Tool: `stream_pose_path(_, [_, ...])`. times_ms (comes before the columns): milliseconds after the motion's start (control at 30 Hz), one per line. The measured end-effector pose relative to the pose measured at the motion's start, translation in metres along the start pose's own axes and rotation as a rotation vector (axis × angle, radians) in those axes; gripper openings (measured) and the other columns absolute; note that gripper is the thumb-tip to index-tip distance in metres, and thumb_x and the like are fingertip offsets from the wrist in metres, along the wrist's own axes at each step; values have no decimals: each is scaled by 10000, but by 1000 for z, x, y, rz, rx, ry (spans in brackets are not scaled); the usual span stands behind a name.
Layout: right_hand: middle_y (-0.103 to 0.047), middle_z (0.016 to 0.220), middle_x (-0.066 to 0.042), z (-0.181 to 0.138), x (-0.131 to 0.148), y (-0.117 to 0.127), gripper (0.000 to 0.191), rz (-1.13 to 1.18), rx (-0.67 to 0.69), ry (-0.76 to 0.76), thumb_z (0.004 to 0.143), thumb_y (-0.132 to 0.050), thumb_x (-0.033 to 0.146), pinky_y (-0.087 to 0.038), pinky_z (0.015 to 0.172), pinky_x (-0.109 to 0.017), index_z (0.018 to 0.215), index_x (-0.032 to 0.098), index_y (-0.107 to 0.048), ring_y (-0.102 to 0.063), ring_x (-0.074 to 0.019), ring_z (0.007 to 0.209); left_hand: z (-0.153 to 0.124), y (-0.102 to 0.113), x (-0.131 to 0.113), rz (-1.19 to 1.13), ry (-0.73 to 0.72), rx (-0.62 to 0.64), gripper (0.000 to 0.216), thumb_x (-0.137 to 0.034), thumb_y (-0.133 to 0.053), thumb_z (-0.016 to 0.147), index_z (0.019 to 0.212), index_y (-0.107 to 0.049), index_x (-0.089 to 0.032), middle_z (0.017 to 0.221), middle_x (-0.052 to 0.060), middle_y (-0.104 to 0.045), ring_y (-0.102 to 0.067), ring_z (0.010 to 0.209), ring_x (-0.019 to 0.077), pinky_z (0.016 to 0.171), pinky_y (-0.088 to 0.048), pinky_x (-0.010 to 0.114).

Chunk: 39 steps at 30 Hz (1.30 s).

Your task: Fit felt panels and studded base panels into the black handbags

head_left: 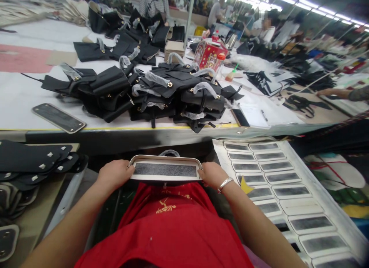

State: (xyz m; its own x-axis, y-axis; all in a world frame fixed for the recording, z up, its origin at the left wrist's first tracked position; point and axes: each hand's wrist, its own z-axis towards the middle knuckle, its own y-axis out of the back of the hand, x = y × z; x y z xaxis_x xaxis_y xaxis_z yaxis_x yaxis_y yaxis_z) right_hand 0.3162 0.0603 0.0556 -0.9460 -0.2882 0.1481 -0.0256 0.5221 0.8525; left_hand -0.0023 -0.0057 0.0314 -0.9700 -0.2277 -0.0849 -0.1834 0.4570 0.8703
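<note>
In front of my red apron I hold a black handbag point(165, 169), with its pale-edged open side turned up at me. A dark rectangular panel with a light border lies inside that rim. My left hand point(117, 173) grips the left end and my right hand point(213, 175) the right end, fingers curled round the edges. Behind the far rim rises a clear-wrapped handle point(169, 153). The rest of the bag's body is mostly hidden below. On the bench, a loose base panel point(59, 117) with metal studs lies at the front left.
Several black handbags point(161, 87) with wrapped handles are piled on the white bench. At right, a board point(216, 148) carries rows of dark-centred panels. Black pieces point(29, 158) are stacked at left. A phone point(240, 117) lies near the bench edge. Other people work farther back.
</note>
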Motion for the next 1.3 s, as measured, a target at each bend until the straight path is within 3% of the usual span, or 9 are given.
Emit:
stream_pose_path(167, [-638, 662, -116, -1, 2, 3, 324, 121, 60, -73, 898, -439, 298, -415, 651, -279, 688, 143, -631, -627, -235, 699, 5, -1, 6, -31, -49, 3, 441, -415, -269, 799, 763, -641, -180, 849, 124, -665, -618, 820, 289, 664, -432, 330])
stream_pose_path(267, [-639, 688, -125, -8, 6, 3, 421, 71, 69, -56, 913, -391, 403, -400, 596, -272, 661, 149, -613, -625, -232, 678, 1, -1, 9, -86, -91, -20, 438, -371, -264, 812, 731, -639, -159, 822, 129, -663, -615, 782, 264, 646, -416, 313])
stream_pose_path(533, [-643, 776, -144, -7, 12, -1, 284, -104, 66, -71, 863, -370, 213, -346, 543, -280, 692, 141, -584, -614, -238, 724, 1, -5, 19, -313, -144, -55, 438, -404, -315, 844, 681, -625, -141, 667, 79, -634, -577, 624, 179, 552, -364, 254])
stream_pose_path(833, [-642, 791, -147, -4, 4, -21, 292, 15, 52, -52, 881, -312, 163, -380, 546, -258, 728, 120, -556, -622, -201, 663, 7, -4, 20, -407, -138, -14, 403, -378, -359, 830, 604, -589, -136, 539, 35, -568, -496, 495, 128, 499, -309, 234])
stream_pose_path(967, [-650, 730, -111, -7, -2, -25, 342, 242, 100, -9, 921, -261, 214, -424, 566, -247, 762, 135, -553, -623, -179, 607, 6, 1, 17, -364, -150, 5, 410, -369, -363, 829, 565, -573, -136, 528, 45, -558, -488, 490, 134, 505, -309, 244])
stream_pose_path(1100, [-645, 667, -79, -8, -7, -27, 421, 404, 124, -33, 946, -236, 351, -440, 550, -251, 790, 154, -573, -616, -177, 550, 3, -6, 21, -383, -203, -19, 415, -415, -342, 849, 633, -567, -141, 575, 43, -569, -502, 523, 135, 519, -327, 237])
stream_pose_path(1200, [-635, 638, -76, -5, -8, -28, 414, 335, 76, -23, 933, -287, 364, -438, 565, -259, 735, 160, -588, -614, -185, 554, 1, -12, 27, -479, -244, -9, 466, -508, -320, 846, 681, -556, -142, 587, 30, -560, -500, 515, 126, 506, -346, 225])
stream_pose_path(1300, [-637, 649, -84, -2, -8, -28, 388, 235, 50, 8, 920, -296, 290, -428, 577, -257, 699, 158, -587, -619, -185, 583, 1, -13, 30, -672, -192, 96, 572, -618, -277, 813, 681, -550, -133, 581, 31, -548, -508, 491, 131, 481, -383, 231])
